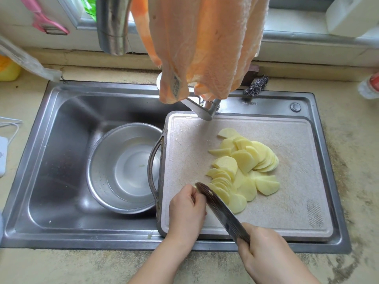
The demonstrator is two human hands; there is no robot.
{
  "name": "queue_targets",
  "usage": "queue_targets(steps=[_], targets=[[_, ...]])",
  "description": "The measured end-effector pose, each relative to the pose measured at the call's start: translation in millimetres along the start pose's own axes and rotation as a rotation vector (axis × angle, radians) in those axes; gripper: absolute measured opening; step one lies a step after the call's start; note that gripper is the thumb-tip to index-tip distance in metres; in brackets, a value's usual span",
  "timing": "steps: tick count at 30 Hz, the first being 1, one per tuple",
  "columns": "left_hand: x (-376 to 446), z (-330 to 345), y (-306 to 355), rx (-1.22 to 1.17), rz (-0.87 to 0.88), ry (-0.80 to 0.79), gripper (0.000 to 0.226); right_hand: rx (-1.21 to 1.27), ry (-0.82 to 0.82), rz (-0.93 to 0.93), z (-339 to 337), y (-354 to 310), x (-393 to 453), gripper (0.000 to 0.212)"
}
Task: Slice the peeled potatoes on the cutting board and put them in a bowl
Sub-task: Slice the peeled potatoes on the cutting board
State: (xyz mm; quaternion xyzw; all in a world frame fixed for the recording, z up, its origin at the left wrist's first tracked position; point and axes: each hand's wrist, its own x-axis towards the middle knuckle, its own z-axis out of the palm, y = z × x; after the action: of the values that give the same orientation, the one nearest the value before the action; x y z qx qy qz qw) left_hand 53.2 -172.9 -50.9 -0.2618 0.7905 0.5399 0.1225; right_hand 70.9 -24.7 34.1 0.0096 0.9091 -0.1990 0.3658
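Steel sink (61,140) set in the counter (352,160) holds a bowl (106,171) beside the cutting board (287,201), which carries fanned potato slices (244,165). Right hand (264,255) has a closed grip on the knife (221,210); left hand (186,210) curls against the blade, its contents hidden.

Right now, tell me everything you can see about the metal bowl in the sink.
The metal bowl is round, shiny and looks like stainless steel, with a wide rim and a flat bottom. It sits upright in the sink basin, left of the cutting board, whose dark handle overlaps its right rim. It seems to hold a little clear water and no potato slices yet. Neither hand touches it.
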Motion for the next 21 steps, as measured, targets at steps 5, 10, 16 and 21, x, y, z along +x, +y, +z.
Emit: queue_targets(steps=[5, 10, 16, 21], targets=[[-0.2, -0.5, 1.5, 0.026, 0.003, -0.006, 0.027, 0.018, 0.01, 0.008, 0.7, -2.3, 0.6, 0.015], [0.0, -0.9, 2.8, 0.03, 0.003, -0.002, 0.024, 0.002, 0.014, 0.009, 1.1, -7.3, 4.2, 0.014], [0.4, -1.2, 3.8, 0.037, 0.01, -0.007, 0.022, 0.016, -0.003, 0.003, 1.3, -11.0, 8.0, 0.018], [2.1, -1.8, 4.7, 0.027, 0.012, -0.025, 0.02, 0.036, 0.015, 0.0, 3.7, -6.9, 14.2, 0.024]])
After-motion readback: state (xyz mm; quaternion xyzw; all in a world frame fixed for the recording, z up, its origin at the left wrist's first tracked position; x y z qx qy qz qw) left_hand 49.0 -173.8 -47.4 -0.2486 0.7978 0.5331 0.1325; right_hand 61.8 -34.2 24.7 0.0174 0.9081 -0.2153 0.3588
